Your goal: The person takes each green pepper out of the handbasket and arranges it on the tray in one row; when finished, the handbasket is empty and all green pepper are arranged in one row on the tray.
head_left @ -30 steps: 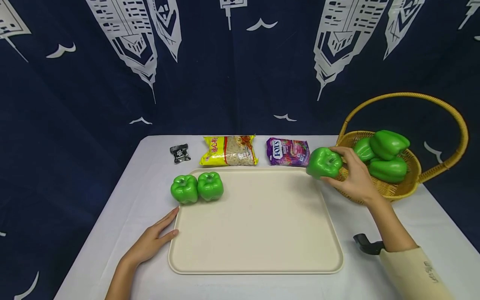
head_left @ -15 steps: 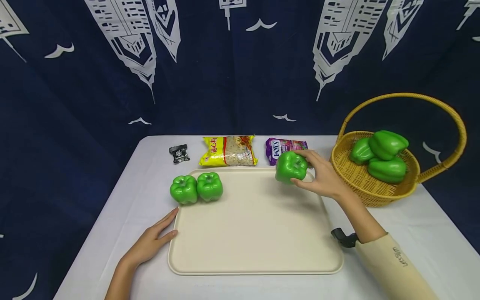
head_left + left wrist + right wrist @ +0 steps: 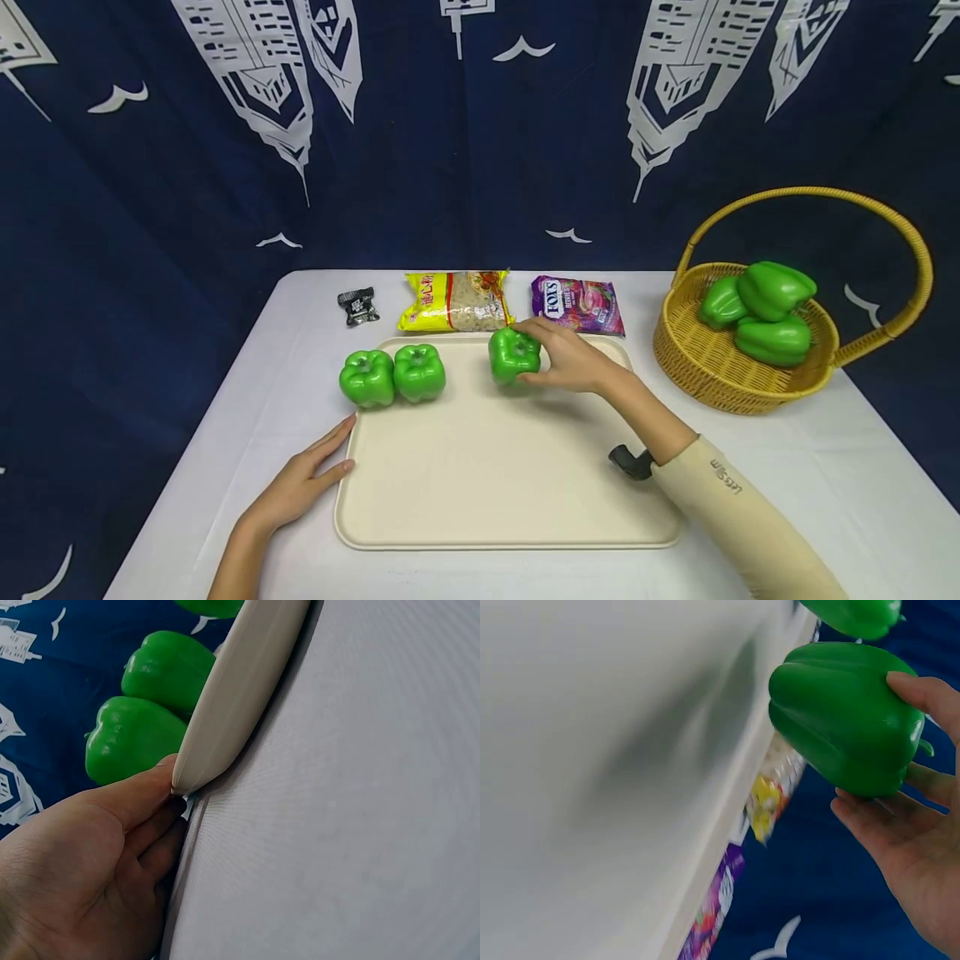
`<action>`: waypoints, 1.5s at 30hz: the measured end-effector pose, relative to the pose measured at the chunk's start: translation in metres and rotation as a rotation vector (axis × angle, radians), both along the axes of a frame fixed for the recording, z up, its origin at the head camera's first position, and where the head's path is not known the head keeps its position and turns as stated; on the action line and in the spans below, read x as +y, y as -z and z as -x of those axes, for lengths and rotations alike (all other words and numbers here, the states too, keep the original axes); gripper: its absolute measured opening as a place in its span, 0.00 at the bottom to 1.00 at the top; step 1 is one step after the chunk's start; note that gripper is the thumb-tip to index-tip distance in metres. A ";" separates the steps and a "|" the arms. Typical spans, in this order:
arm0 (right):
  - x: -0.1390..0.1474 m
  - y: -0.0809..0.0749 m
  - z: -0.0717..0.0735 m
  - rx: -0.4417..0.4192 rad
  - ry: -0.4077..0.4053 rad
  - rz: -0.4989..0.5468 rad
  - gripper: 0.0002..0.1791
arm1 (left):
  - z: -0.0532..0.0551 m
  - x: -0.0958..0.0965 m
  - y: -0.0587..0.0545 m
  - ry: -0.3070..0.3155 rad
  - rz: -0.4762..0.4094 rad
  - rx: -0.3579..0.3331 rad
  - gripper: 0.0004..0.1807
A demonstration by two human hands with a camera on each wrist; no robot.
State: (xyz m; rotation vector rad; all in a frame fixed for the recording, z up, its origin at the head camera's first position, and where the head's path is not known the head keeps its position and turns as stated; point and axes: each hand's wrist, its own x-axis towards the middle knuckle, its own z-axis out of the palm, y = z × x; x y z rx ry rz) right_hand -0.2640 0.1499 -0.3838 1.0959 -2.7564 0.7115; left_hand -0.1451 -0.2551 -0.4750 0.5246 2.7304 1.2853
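My right hand grips a green bell pepper between thumb and fingers, over the far middle of the cream tray. In the right wrist view that bell pepper hangs above the tray, its shadow falling on the surface. Two more green bell peppers stand side by side at the tray's far left corner. At the left rim my left hand rests with extended fingers touching the edge; the left wrist view shows this hand against the tray's side.
A wicker basket with a tall handle holds several green bell peppers at the right. Behind the tray lie a small black packet, a yellow food bag and a purple candy bag. A dark patterned cloth hangs behind.
My right hand has carried the bell pepper leftward from beside the basket to over the tray's far middle, uncovering the purple bag. The left hand has stayed at the rim.
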 end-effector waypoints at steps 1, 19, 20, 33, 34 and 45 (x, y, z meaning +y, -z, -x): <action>-0.004 0.003 0.001 -0.009 -0.018 -0.006 0.40 | 0.000 0.000 0.000 0.000 0.002 0.005 0.32; -0.055 0.020 0.014 -0.075 -0.134 0.026 0.40 | 0.000 0.001 -0.002 0.011 -0.021 -0.003 0.32; -0.055 0.021 0.015 -0.079 -0.136 0.034 0.40 | 0.000 0.000 -0.002 0.010 -0.022 -0.001 0.32; -0.055 0.023 0.015 -0.124 -0.144 0.050 0.43 | 0.001 -0.001 0.001 0.008 -0.006 -0.013 0.33; -0.055 0.023 0.014 -0.129 -0.144 0.052 0.44 | 0.001 -0.001 0.001 0.009 -0.007 -0.010 0.33; -0.035 0.012 0.004 -0.145 -0.127 0.090 0.46 | 0.001 -0.001 0.001 0.009 -0.006 0.004 0.33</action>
